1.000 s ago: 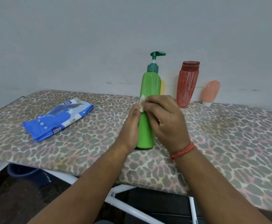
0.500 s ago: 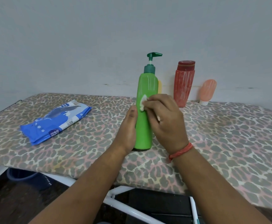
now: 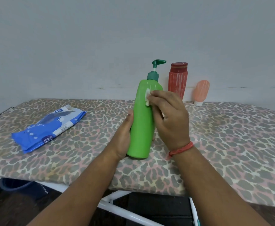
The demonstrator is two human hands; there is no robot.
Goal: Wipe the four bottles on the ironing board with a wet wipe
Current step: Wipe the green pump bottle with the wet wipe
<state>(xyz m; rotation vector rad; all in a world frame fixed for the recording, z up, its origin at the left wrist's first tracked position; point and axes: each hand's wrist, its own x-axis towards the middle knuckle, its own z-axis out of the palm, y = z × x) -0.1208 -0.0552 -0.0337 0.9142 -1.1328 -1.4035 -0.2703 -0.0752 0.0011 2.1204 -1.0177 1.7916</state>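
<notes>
A tall green pump bottle (image 3: 141, 124) stands slightly tilted on the leopard-print ironing board (image 3: 223, 136). My left hand (image 3: 123, 137) grips its lower left side. My right hand (image 3: 169, 118) presses a small white wet wipe (image 3: 148, 98) against the bottle's upper right front. Behind it, by the wall, stand a red ribbed bottle (image 3: 178, 79) and a small peach tube (image 3: 201, 92) on its white cap. The yellow bottle seen earlier is hidden behind the green one.
A blue pack of wet wipes (image 3: 47, 129) lies on the board's left part. A grey wall runs right behind the bottles. Under the board show its white legs (image 3: 127, 211) and a blue tub (image 3: 14, 185) on a dark floor.
My right hand has slid the wipe from the bottle's left front across and up to its upper right. The bottle leans a little more to the right. My left hand keeps its hold.
</notes>
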